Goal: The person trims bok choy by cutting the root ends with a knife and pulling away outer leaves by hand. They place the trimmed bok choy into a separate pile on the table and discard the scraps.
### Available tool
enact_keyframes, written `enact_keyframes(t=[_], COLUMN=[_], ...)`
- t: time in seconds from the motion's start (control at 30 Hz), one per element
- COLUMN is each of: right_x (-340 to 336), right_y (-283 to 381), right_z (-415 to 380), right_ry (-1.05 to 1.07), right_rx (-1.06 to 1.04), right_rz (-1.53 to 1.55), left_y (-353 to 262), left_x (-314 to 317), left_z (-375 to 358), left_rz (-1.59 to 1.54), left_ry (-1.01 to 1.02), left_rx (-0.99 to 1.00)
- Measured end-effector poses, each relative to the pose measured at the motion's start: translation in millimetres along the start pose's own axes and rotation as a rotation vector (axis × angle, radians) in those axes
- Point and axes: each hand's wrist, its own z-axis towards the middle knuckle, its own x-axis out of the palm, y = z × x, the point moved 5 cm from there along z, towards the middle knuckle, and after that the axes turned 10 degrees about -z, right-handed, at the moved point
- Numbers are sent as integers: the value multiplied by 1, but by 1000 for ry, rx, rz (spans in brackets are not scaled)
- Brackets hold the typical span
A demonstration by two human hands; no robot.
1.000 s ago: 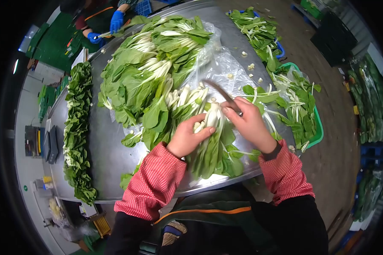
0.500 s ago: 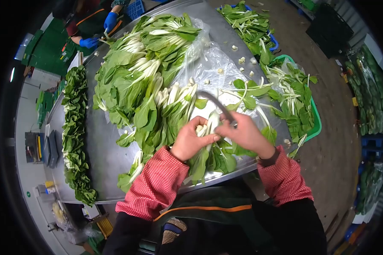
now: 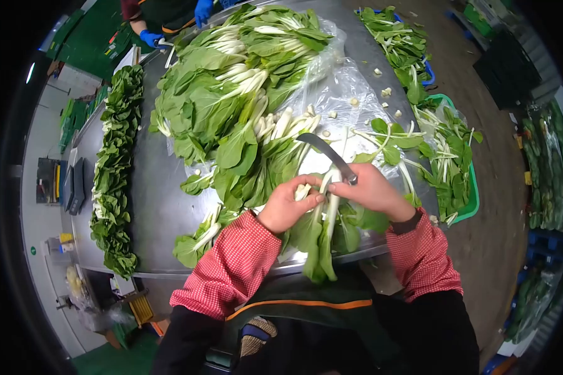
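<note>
My right hand (image 3: 372, 192) is closed around a knife with a curved dark blade (image 3: 325, 150), which points up and left. Between its thumb and fingers it also pinches long pale leaf stalks (image 3: 330, 209), whose green leaves hang down over the table's near edge. Close beside it, my left hand (image 3: 292, 203) is closed on a bok choy; the pale base (image 3: 303, 191) shows between thumb and fingers, and the rest is mostly hidden. Just beyond my hands lies a large heap of bok choy (image 3: 231, 119). Loose leaves lie beneath and to the right of my hands.
A row of bok choy (image 3: 114, 169) lines the metal table's (image 3: 159, 237) left side. Clear plastic film (image 3: 338, 94) and cut pale ends lie on the table. Leaves fill a green crate (image 3: 472, 194) and a blue crate (image 3: 428, 74) at right. Another person's blue-gloved hand (image 3: 150, 39) is beyond.
Leaf stalks in my right hand have come away from the bok choy in my left and now hang lower. The knife has tilted, and the view has shifted, with the table appearing farther right and higher.
</note>
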Motion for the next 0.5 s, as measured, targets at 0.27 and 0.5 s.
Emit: enact_keyframes(t=[0.27,0.5], right_x=[12,41], right_y=[12,30], right_z=[8,58], right_ry=[67,39], right_rx=[-16,159], right_rz=[-51,208], left_y=[20,-9], left_x=[-27,-69], left_z=[-22,-63], left_rz=[95,-543], left_ry=[-56,27], left_rx=[78,-315])
